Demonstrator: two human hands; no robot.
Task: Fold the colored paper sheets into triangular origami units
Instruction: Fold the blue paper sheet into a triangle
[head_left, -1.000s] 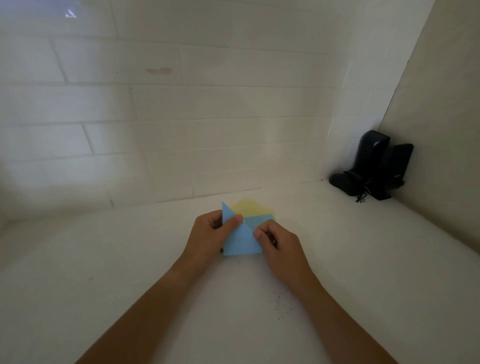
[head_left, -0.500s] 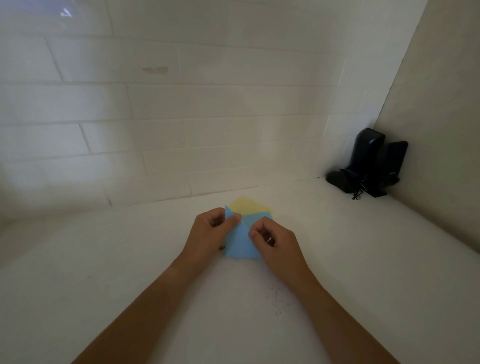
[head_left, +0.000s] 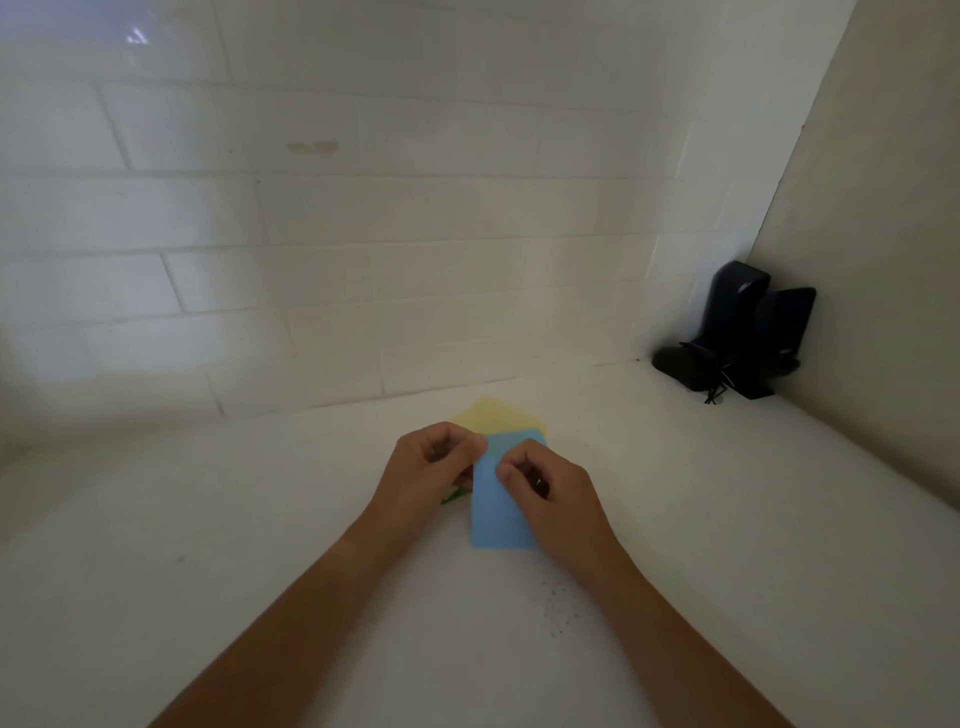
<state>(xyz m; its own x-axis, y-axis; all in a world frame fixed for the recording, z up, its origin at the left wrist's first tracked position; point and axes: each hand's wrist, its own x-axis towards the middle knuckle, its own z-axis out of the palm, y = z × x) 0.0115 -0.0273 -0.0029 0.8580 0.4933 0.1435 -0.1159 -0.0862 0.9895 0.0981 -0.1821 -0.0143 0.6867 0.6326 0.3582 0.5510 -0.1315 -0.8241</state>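
A blue paper sheet (head_left: 496, 512) lies on the white counter (head_left: 260, 545), partly folded, with its near edge toward me. My left hand (head_left: 431, 467) pinches its upper left edge between thumb and fingers. My right hand (head_left: 550, 486) pinches the fold on the right side, fingers curled. A yellow sheet (head_left: 493, 413) lies flat just behind the blue one, partly covered by it. A small green scrap of paper (head_left: 453, 497) peeks out under my left hand.
A tiled wall (head_left: 363, 234) rises right behind the papers. Black objects with a cord (head_left: 737, 338) stand in the back right corner against a beige side wall. Dark specks (head_left: 558, 608) dot the counter near my right forearm.
The raised pointed flap of the blue sheet at my left thumb has gone down, and the sheet now shows as a longer rectangle. Both hands have drawn closer together on it.
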